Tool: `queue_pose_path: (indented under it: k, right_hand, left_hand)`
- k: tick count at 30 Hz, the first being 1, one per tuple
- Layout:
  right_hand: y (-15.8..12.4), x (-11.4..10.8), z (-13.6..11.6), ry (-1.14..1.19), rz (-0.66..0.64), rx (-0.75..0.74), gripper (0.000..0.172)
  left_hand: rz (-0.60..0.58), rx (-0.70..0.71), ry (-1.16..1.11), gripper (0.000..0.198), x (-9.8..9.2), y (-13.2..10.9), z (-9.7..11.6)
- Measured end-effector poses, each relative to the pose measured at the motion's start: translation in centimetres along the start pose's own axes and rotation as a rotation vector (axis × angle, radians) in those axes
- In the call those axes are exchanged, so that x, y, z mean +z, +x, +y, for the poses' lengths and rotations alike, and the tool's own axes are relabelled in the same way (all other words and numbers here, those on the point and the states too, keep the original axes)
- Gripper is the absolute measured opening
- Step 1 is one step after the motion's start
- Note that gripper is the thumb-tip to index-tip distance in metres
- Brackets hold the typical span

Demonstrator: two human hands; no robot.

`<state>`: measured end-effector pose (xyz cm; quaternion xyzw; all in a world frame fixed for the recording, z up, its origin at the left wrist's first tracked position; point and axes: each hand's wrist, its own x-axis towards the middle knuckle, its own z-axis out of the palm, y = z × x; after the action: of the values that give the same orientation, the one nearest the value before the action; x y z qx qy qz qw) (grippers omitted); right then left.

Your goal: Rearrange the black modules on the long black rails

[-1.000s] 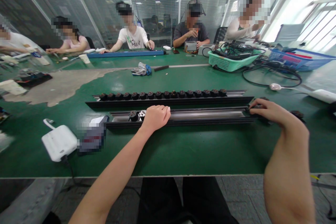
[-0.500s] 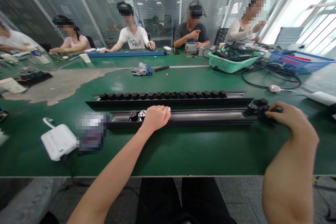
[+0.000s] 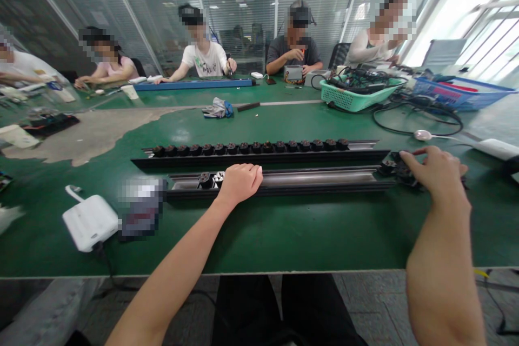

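Beyond the black rails [image 3: 316, 188], shirt lettering [image 3: 208, 68] seems illegible.

The near rail [image 3: 316, 179] under my left grip [image 3: 243, 181] has a smooth, shiny metal channel; blocks [image 3: 244, 147] in the far rail [image 3: 259, 161] look hard plastic. My worktop [image 3: 304, 238] is smooth, faintly glossy; the glove [image 3: 219, 108] is cloth, the basket [image 3: 352, 100] plastic.

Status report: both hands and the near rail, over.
Left hand curled over near long black-and-silver metal rail. Right hand at loose small black blocks. Blocks crowd rail's right end.
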<state>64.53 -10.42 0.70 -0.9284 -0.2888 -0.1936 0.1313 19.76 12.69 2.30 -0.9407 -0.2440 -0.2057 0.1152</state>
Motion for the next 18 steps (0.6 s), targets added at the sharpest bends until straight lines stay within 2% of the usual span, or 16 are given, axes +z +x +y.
queue_pose_path:
  k: [2,5,8,10,12,15,18]
  right_hand:
    - [-0.8,-1.0,-2.7,0.102,0.076,0.006,0.038]
    - [-2.6,-3.2,-8.4,0.294,0.148,-0.196,0.032]
    - [-5.5,-5.7,-15.1,0.537,-0.001,-0.516,0.026]
    - [-8.0,-7.2,-19.3,0.602,-0.174,-0.788,0.025]
    - [-10.4,-8.2,-23.0,0.607,-0.276,-0.993,0.027]
    - [-13.2,-8.4,-27.2,0.566,-0.3,-1.115,0.031]
    - [-14.9,-7.5,-29.9,0.473,-0.28,-1.144,0.035]
  left_hand:
    - [-0.007,0.0,0.002,0.045,0.0,0.0,0.0]
    - [-0.012,-0.013,-0.001,0.044,0.2,-0.1,0.0]
    - [0.021,-0.043,-0.041,0.041,0.0,-0.2,0.0]
    - [0.063,-0.056,-0.06,0.041,-0.3,-0.2,-0.2]
    - [0.101,-0.055,-0.041,0.042,-0.8,-0.3,-0.5]
    - [0.122,-0.07,0.037,0.042,-1.7,-0.3,-1.4]
    - [0.097,-0.108,0.108,0.043,-2.0,-0.4,-2.4]
